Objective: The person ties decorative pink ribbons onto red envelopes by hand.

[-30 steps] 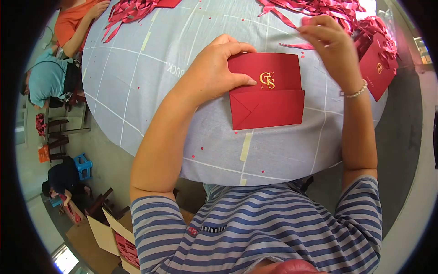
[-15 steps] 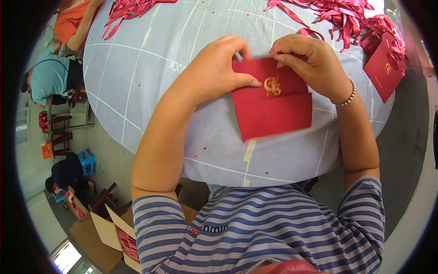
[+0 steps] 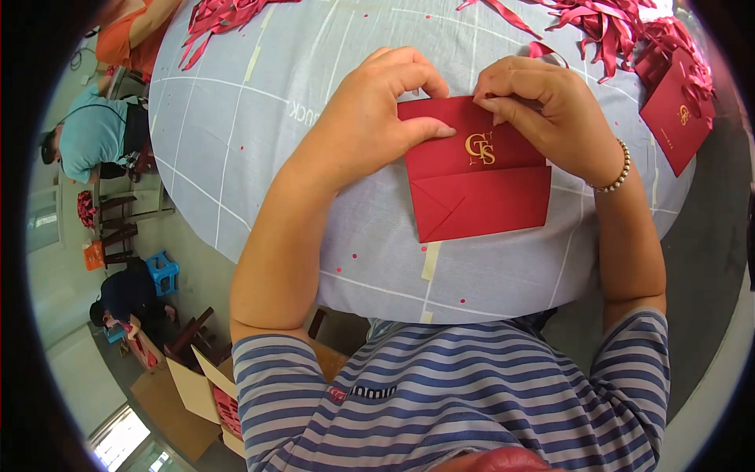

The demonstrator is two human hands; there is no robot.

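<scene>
1. The right hand [image 3: 543, 110] has come back from the ribbons [image 3: 613, 20] to the red bag [image 3: 476, 169], frame centre.
2. Both hands pinch its top edge; left hand [image 3: 377, 118] thumb pressed flat.
3. Best keep the bag pinned flat while working.

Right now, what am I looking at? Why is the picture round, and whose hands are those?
The picture comes from a small camera worn on a person's head, looking down, so you see their own arms and striped shirt. The lens bends everything, which makes the picture look round.

The left hand and the right hand both pinch the top edge of a flat red paper bag with gold letters. It lies on a table under a pale blue cloth.

Farther back lie heaps of red ribbons, and at the right is another red bag. At the left edge, other people sit nearby, with a cardboard box on the floor.
</scene>
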